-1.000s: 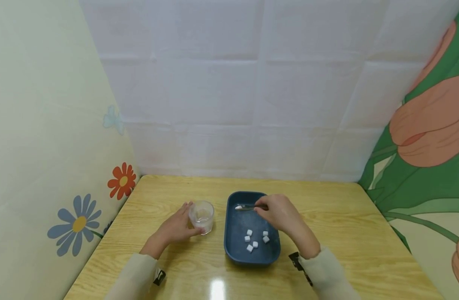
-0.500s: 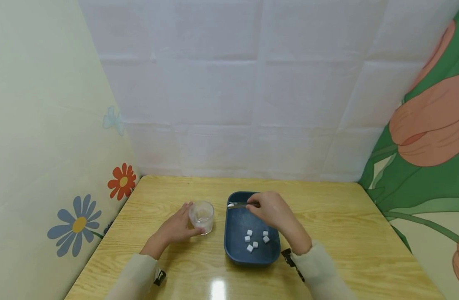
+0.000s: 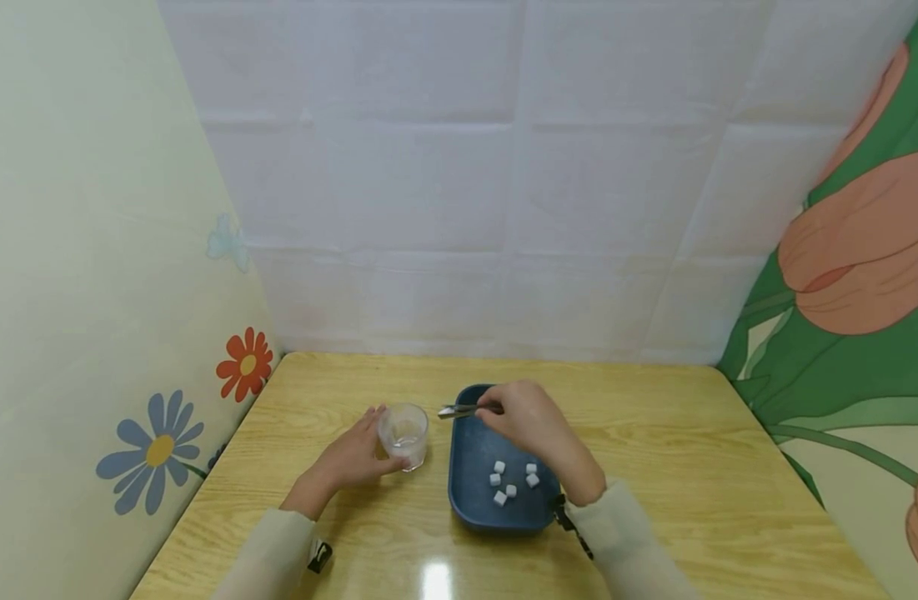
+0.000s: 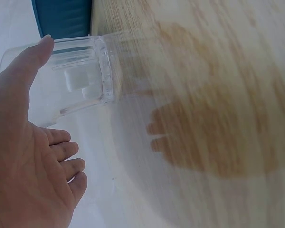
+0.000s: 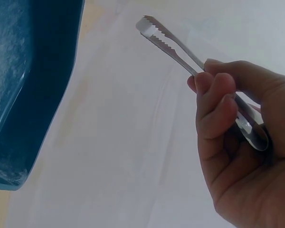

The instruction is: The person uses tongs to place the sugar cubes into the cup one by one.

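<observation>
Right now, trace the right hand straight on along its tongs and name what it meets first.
Probably the glass: in the head view its rim lies beyond the tips of the tongs; height is unclear, so they may pass over.

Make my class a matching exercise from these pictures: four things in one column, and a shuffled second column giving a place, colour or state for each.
Things
1. Glass
2. Tray
3. Tongs
4. Table

Descriptions
A. Metal, in the right hand, with a white cube at the tips
B. Clear, held in the left hand
C. Yellowish, wood-grained
D. Dark blue

Pairs: 1-B; 2-D; 3-A; 4-C
</observation>
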`<state>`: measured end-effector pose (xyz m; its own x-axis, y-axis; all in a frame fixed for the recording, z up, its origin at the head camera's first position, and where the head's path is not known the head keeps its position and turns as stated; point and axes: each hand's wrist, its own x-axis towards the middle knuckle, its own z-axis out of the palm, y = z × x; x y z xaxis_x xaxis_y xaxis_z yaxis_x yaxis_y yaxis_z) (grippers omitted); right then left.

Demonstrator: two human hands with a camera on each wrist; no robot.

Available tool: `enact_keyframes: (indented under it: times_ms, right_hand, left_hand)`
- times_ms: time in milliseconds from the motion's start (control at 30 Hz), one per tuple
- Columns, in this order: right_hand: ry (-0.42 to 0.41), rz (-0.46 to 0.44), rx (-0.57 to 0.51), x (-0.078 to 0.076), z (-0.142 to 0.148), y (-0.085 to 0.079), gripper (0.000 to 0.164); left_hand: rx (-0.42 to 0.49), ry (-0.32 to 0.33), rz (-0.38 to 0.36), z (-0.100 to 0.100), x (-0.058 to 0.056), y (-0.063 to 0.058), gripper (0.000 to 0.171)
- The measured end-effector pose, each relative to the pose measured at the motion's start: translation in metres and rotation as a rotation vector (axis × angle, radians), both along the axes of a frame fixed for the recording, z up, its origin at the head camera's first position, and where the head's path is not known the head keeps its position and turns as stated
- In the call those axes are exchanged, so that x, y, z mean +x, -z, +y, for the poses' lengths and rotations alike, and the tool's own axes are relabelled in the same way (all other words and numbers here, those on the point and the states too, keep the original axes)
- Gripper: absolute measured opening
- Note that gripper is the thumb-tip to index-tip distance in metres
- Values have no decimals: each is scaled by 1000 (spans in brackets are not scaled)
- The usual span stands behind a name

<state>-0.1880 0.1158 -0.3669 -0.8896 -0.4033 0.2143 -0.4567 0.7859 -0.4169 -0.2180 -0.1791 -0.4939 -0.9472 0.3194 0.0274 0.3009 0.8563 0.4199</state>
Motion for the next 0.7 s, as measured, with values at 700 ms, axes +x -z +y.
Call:
enact_keyframes:
  times_ms: [700]
  right_hand:
    - [-86,-18,-22,-5,-25,1,16]
  left_hand:
    - [4,-6,-14,1,1,-2,106]
